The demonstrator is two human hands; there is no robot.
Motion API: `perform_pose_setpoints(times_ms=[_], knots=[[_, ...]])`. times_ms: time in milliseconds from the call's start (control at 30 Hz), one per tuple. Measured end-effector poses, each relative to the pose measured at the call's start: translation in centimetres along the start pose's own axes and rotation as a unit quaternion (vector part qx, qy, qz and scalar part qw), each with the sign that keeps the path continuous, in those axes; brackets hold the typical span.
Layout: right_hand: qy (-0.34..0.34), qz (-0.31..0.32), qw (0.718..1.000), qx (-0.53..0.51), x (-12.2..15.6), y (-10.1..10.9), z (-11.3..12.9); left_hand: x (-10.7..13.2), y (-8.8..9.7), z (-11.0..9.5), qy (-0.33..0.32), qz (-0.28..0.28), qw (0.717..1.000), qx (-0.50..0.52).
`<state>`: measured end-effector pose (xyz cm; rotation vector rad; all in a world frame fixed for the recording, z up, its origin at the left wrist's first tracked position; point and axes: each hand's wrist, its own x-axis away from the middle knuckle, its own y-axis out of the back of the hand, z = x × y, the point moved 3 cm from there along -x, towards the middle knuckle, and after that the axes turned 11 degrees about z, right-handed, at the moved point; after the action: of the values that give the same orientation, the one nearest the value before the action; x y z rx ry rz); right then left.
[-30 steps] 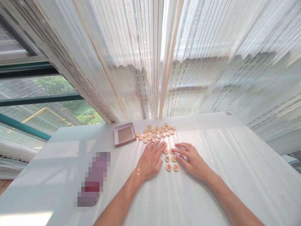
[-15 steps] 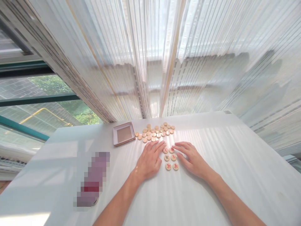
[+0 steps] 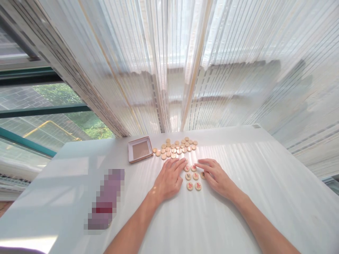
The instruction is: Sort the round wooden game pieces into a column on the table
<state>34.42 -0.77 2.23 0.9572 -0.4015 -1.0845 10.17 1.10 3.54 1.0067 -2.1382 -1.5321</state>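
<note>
A sheer curtain (image 3: pixel 225 81) hangs beyond a white table (image 3: pixel 265 197). Marked round pieces (image 3: pixel 195 176) lie mid-table. Left hand (image 3: pixel 168 179): palm down, fingers extended, index fingertip at their far end. Right hand (image 3: pixel 215 176): fingers spread, index fingertip at a red-marked piece (image 3: pixel 193 168). Loose discs (image 3: pixel 173 151) lie farther off, right of a shallow box (image 3: pixel 141 150).

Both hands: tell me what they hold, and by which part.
Nothing appears gripped. The left hand and right hand have fingers at the round pieces; exact contact is unclear.
</note>
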Motion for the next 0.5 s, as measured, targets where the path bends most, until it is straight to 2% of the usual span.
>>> perform_pose_setpoints(times_ms=[167, 500], knots=[[-0.023, 0.006, 0.999, -0.023, 0.12, 0.32, 0.38, 0.07, -0.06, 0.19, -0.002, -0.008, 1.000, 0.015], [-0.015, -0.006, 1.000, -0.016, 0.05, 0.21, 0.20, 0.15, 0.00, 0.20, -0.007, -0.012, 1.000, 0.027]])
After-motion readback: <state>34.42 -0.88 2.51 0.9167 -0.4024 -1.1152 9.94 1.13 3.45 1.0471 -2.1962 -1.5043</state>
